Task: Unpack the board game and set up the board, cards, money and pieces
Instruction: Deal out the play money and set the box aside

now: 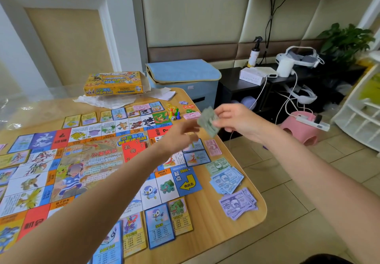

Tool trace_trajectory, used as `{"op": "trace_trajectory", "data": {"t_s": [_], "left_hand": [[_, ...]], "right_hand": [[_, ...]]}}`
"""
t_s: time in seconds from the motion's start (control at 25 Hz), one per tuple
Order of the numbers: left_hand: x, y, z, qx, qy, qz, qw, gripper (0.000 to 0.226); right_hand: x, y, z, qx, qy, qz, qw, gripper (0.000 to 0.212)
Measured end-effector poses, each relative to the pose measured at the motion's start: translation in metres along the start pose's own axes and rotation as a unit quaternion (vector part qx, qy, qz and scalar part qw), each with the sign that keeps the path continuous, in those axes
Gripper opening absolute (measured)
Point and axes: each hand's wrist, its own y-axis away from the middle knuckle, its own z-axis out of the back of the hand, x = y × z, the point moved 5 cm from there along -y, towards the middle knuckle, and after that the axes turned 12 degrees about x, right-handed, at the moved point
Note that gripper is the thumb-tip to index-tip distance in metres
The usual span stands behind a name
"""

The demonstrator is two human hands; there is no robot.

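The right hand [236,119] pinches a wad of green notes [207,120] in its fingers [219,123] above the bench [216,228], the left hand [181,135] half-curled, grip unclear, just below; loose notes could slip and scatter

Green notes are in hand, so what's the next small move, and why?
Probably lay the green notes, held by the right hand, onto the green pile above the blue pile and purple pile: the money is sorted by colour along the table's right edge.
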Motion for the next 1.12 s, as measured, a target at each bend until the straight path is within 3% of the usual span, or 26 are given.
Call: {"op": "trace_trajectory", "data": {"t_s": [0.04, 0.08, 0.16, 0.2, 0.32, 0.44, 0.52, 0.56, 0.64, 0.76, 0.88, 1.0, 1.12], "left_hand": [[-0.005, -0.001, 0.000, 0.010, 0.193, -0.014, 0.981, 0.037], [-0.008, -0.004, -0.001, 0.012, 0.341, -0.018, 0.940, 0.032], [-0.008, -0.011, -0.004, -0.011, 0.489, -0.007, 0.872, 0.026], [-0.006, -0.013, -0.004, -0.027, 0.511, 0.000, 0.859, 0.026], [0.004, -0.013, 0.000, -0.049, 0.466, 0.036, 0.883, 0.025], [0.015, -0.004, -0.001, -0.030, 0.401, 0.100, 0.910, 0.023], [0.020, -0.002, -0.009, -0.017, 0.392, 0.124, 0.911, 0.022], [0.022, -0.002, -0.013, -0.017, 0.383, 0.137, 0.913, 0.022], [0.027, -0.003, -0.019, -0.017, 0.340, 0.166, 0.925, 0.022], [0.032, -0.003, -0.022, -0.020, 0.310, 0.192, 0.931, 0.020], [0.028, -0.002, -0.022, -0.024, 0.295, 0.195, 0.935, 0.018], [0.024, -0.003, -0.017, -0.065, 0.306, 0.177, 0.933, 0.019], [0.029, -0.003, -0.007, -0.114, 0.352, 0.163, 0.915, 0.016]], "right_hand": [[-0.001, -0.004, -0.003, -0.042, -0.075, 0.003, 0.996, 0.010], [-0.003, -0.009, -0.009, -0.068, -0.128, -0.002, 0.989, 0.010], [-0.009, -0.019, -0.026, -0.081, -0.192, -0.007, 0.978, 0.010], [-0.011, -0.022, -0.031, -0.083, -0.194, -0.007, 0.977, 0.011], [-0.013, -0.020, -0.022, -0.105, -0.040, -0.008, 0.994, 0.005], [-0.033, -0.005, 0.002, -0.076, 0.255, -0.141, 0.954, 0.047], [-0.057, 0.010, 0.001, 0.004, 0.297, -0.274, 0.915, 0.072], [-0.068, 0.016, -0.003, 0.032, 0.290, -0.315, 0.903, 0.075], [-0.080, 0.022, -0.005, 0.060, 0.252, -0.328, 0.908, 0.061], [-0.083, 0.025, 0.005, 0.033, 0.161, -0.313, 0.935, 0.026], [-0.077, 0.029, 0.015, 0.012, 0.142, -0.300, 0.943, 0.012], [-0.063, 0.026, 0.026, 0.021, 0.106, -0.251, 0.962, 0.003], [-0.044, 0.012, 0.039, -0.021, -0.038, -0.166, 0.985, 0.006]]}}
